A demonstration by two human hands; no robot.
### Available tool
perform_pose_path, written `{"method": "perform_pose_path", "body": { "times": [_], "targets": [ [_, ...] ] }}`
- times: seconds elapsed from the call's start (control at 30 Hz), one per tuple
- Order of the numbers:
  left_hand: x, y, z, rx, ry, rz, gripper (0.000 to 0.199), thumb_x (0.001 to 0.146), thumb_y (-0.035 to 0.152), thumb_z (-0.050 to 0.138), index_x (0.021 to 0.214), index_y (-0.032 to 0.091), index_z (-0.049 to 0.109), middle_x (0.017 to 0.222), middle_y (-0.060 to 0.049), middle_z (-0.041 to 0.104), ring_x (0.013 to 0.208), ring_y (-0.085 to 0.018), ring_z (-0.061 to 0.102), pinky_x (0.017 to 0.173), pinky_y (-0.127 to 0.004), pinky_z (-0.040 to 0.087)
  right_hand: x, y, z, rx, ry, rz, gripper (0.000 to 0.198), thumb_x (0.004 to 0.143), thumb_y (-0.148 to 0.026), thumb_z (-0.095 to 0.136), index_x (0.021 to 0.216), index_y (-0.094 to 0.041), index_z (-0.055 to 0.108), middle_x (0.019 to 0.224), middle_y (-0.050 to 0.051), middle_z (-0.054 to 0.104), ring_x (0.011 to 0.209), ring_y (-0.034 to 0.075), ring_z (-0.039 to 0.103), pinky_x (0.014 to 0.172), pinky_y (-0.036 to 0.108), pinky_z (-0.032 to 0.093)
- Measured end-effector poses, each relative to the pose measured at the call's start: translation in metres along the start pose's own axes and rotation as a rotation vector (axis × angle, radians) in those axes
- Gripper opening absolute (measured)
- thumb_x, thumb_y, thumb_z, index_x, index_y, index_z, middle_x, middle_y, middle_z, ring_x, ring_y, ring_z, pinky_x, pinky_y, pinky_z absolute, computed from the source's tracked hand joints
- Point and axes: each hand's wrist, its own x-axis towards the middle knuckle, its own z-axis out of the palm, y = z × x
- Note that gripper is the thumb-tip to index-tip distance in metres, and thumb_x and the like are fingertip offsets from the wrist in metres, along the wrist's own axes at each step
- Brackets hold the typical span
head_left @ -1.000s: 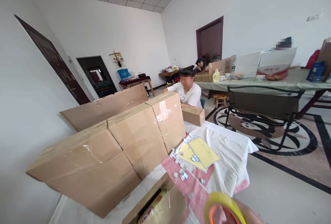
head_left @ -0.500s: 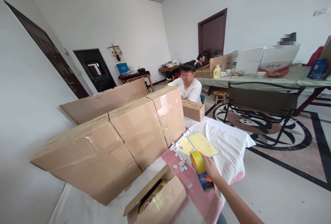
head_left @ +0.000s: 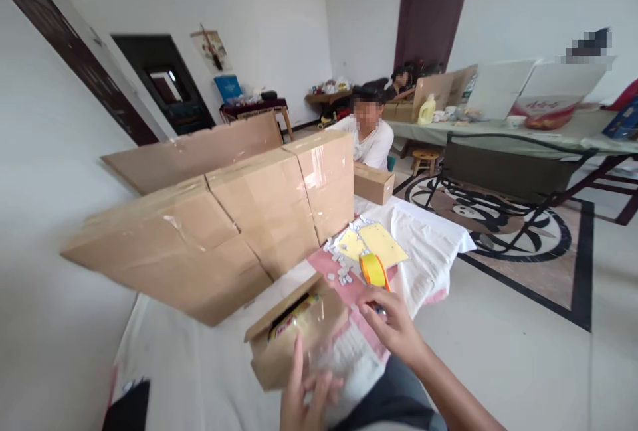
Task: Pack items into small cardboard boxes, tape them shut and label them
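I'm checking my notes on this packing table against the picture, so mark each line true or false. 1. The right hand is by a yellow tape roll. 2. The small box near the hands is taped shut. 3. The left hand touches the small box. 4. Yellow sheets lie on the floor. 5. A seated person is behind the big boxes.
1. True: the right hand is at the tape roll.
2. False: the small box has a flap up, with packets showing inside.
3. True: the left hand rests against its front.
4. False: the yellow sheets lie on the table.
5. True: the person sits beyond the big boxes.
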Motion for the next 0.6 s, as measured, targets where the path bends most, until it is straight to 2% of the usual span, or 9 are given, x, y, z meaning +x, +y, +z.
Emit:
{"method": "perform_pose_path", "body": {
  "times": [0.03, 0.07, 0.13, 0.23, 0.3, 0.37, 0.5, 0.53, 0.6],
  "targets": [
    [0.000, 0.004, 0.003, -0.065, -0.013, -0.008, 0.088, 0.090, 0.060, 0.058, 0.159, 0.017, 0.023, 0.070, 0.000, 0.074, 0.060, -0.016, 0.066, 0.072, -0.033, 0.058, 0.002, -0.012, 0.003, 0.038, -0.077, -0.006, 0.018, 0.099, -0.032, 0.055, 0.088, -0.021, 0.064, 0.078, 0.003, 0.064, 0.070, 0.016, 0.056, 0.066, 0.029, 0.044],
    [0.000, 0.008, 0.005, -0.118, -0.020, -0.006, 0.095, 0.088, 0.060, 0.061, 0.160, 0.016, 0.017, 0.071, 0.000, 0.075, 0.061, -0.016, 0.066, 0.073, -0.032, 0.057, 0.005, -0.022, 0.006, 0.075, -0.144, -0.006, 0.014, 0.098, -0.031, 0.057, 0.093, -0.021, 0.066, 0.081, 0.004, 0.065, 0.072, 0.016, 0.057, 0.067, 0.029, 0.045],
    [0.000, 0.017, 0.005, -0.175, -0.022, 0.006, 0.099, 0.086, 0.059, 0.064, 0.161, 0.016, 0.013, 0.074, -0.001, 0.076, 0.062, -0.015, 0.066, 0.073, -0.030, 0.056, 0.010, -0.033, 0.011, 0.138, -0.255, -0.006, 0.013, 0.095, -0.030, 0.062, 0.100, -0.020, 0.069, 0.088, 0.005, 0.067, 0.076, 0.017, 0.058, 0.068, 0.029, 0.046],
    [-0.001, 0.024, 0.003, -0.149, -0.003, 0.016, 0.097, 0.088, 0.055, 0.064, 0.161, 0.019, 0.012, 0.075, 0.001, 0.076, 0.063, -0.014, 0.066, 0.074, -0.030, 0.056, 0.011, -0.039, 0.020, 0.196, -0.363, -0.006, 0.021, 0.088, -0.032, 0.073, 0.104, -0.019, 0.070, 0.092, 0.007, 0.068, 0.081, 0.018, 0.060, 0.071, 0.031, 0.048],
    [-0.004, 0.025, 0.003, -0.098, 0.015, 0.033, 0.096, 0.088, 0.053, 0.064, 0.161, 0.019, 0.012, 0.073, 0.002, 0.076, 0.065, -0.015, 0.067, 0.075, -0.030, 0.055, 0.009, -0.040, 0.027, 0.216, -0.395, -0.004, 0.018, 0.087, -0.031, 0.075, 0.100, -0.019, 0.071, 0.091, 0.007, 0.068, 0.080, 0.018, 0.061, 0.072, 0.031, 0.048],
    [-0.007, 0.023, 0.005, -0.094, 0.024, 0.041, 0.097, 0.088, 0.051, 0.065, 0.161, 0.019, 0.010, 0.071, 0.002, 0.075, 0.067, -0.015, 0.067, 0.073, -0.030, 0.055, 0.007, -0.041, 0.033, 0.225, -0.404, -0.012, 0.007, 0.091, -0.026, 0.070, 0.092, -0.019, 0.071, 0.088, 0.006, 0.067, 0.079, 0.017, 0.062, 0.071, 0.031, 0.049],
    [-0.008, 0.021, 0.003, -0.186, 0.003, -0.033, 0.099, 0.091, 0.050, 0.061, 0.161, 0.025, -0.005, 0.065, 0.007, 0.070, 0.050, -0.013, 0.056, 0.051, -0.025, 0.048, 0.010, -0.042, 0.036, 0.205, -0.371, -0.068, 0.012, 0.097, -0.021, 0.062, 0.087, -0.020, 0.068, 0.086, 0.005, 0.065, 0.081, 0.017, 0.061, 0.072, 0.032, 0.048],
    [-0.005, 0.020, 0.000, -0.145, 0.025, -0.029, 0.096, 0.091, 0.051, 0.060, 0.161, 0.026, -0.001, 0.061, 0.008, 0.066, 0.045, -0.012, 0.051, 0.047, -0.024, 0.044, 0.012, -0.043, 0.035, 0.183, -0.345, -0.088, 0.010, 0.097, -0.021, 0.063, 0.088, -0.021, 0.068, 0.086, 0.005, 0.064, 0.082, 0.018, 0.060, 0.073, 0.033, 0.048],
    [0.005, 0.017, -0.011, 0.063, 0.183, 0.083, 0.080, 0.091, 0.052, 0.061, 0.158, 0.024, 0.025, 0.059, 0.008, 0.062, 0.048, -0.013, 0.051, 0.049, -0.025, 0.045, 0.020, -0.044, 0.030, 0.123, -0.288, -0.131, 0.009, 0.097, -0.021, 0.063, 0.089, -0.022, 0.067, 0.085, 0.004, 0.063, 0.084, 0.019, 0.058, 0.076, 0.035, 0.047]
  ]
}}
